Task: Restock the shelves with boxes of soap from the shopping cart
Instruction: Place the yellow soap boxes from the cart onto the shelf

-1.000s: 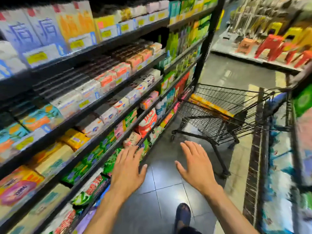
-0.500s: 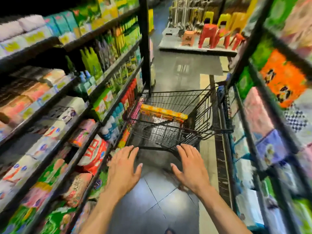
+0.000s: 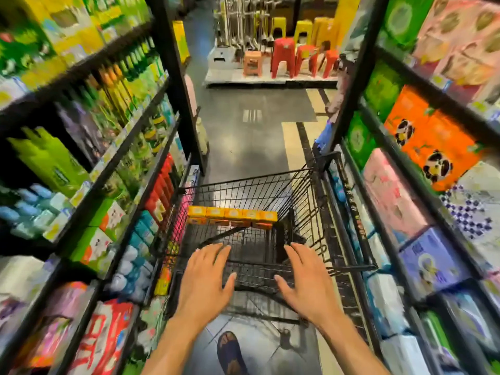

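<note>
A narrow shop aisle with a grey tiled floor (image 3: 251, 136) runs straight ahead to a low platform carrying red and yellow plastic stools (image 3: 284, 58). Tall black shelves on the left (image 3: 173, 77) are packed with green, yellow and blue packages and bottles, much of it blurred. The facing shelves on the right (image 3: 354, 77) hold large soft packs in green, orange, pink and purple. Between the two stands a black wire shopping cart (image 3: 243, 185), filling most of the aisle's width, its near end closest to the person. The boxes of soap (image 3: 232, 213), orange and yellow, lie in a row across the far end of the cart's basket, against its front wall; the rest of the basket floor shows bare wire. The left hand (image 3: 205, 277) and the right hand (image 3: 308, 280) reach out palm down over the near end of the cart, well apart from each other, fingers straight and spread, holding nothing; whether they touch the wire cannot be told. Below them, one dark shoe (image 3: 230, 350) rests on the floor.
</note>
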The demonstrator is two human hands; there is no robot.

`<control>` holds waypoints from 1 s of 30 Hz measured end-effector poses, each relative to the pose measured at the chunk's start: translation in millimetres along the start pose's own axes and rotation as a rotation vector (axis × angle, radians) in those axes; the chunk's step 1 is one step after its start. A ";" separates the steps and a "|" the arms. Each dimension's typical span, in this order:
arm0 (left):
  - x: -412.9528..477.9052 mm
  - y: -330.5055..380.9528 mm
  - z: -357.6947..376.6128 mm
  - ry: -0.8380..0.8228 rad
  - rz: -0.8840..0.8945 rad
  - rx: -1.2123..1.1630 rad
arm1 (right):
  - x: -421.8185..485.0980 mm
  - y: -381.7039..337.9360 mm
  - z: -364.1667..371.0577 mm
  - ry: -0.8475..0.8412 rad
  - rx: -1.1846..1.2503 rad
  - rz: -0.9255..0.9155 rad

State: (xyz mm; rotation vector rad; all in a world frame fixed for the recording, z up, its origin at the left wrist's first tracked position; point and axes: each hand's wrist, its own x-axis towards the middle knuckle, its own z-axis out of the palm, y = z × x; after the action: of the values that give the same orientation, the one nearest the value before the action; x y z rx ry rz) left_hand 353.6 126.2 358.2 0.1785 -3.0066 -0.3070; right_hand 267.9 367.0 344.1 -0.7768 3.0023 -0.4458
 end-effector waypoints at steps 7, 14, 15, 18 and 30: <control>132.5 -51.3 10.6 -0.073 0.125 -0.009 | 115.0 -12.4 13.7 -0.001 0.025 0.134; 226.2 -81.2 38.1 -0.151 0.147 -0.058 | 202.2 2.5 33.6 -0.039 0.043 0.207; 239.2 -84.9 45.9 -0.172 0.143 -0.055 | 214.8 8.4 39.1 -0.053 0.046 0.216; 277.6 -94.5 72.1 -0.227 0.125 -0.044 | 254.3 33.8 62.1 -0.095 0.073 0.228; 409.1 -130.7 218.2 -0.437 -0.020 -0.068 | 392.5 143.3 208.9 -0.335 0.174 0.213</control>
State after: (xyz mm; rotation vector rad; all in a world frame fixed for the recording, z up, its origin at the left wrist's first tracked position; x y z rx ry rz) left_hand -63.6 -11.0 160.1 0.1514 -3.4185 -0.5102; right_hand -127.8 243.4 128.7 -0.4591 2.6531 -0.5032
